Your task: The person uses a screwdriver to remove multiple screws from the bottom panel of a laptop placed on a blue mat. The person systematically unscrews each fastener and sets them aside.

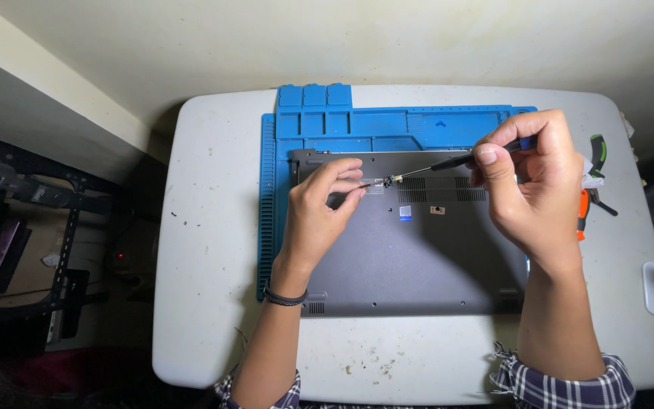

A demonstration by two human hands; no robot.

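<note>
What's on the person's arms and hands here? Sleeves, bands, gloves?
Both hands are bare, no gloves. The left hand has a thin dark band around its wrist. Both forearms are bare, with blue-and-white plaid sleeves pushed up near the elbows: the right sleeve has a frayed edge, and the left sleeve barely shows at the frame's bottom. No rings or watch visible on the right hand.

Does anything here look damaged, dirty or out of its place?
Little stands out. The table has dark specks and stains, mostly near its front edge. The laptop lies bottom up, square on the blue mat. Tools lie loose at the right edge.
</note>
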